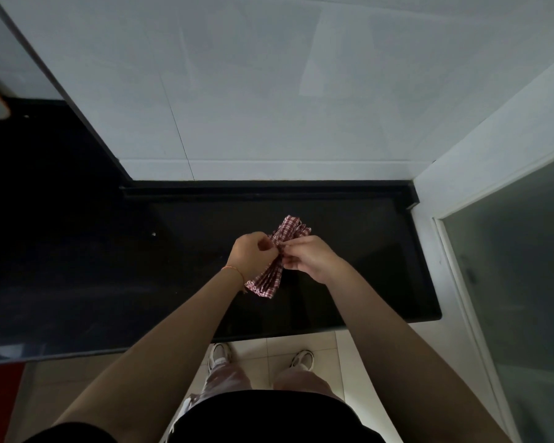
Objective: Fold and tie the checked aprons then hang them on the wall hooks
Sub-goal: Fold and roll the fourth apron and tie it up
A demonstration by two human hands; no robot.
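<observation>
Both hands pinch a bundled checked apron over a black tabletop.

The left hand (249,253) and right hand (307,258) each close their grip on the middle of the red-and-white checked apron (267,281), its folded ends fanning out above and below. The glossy black tabletop (365,266) runs along a pale grey tiled wall (269,91); a frosted glass door (518,266) stands at right, cream floor tiles (269,350) below.
</observation>
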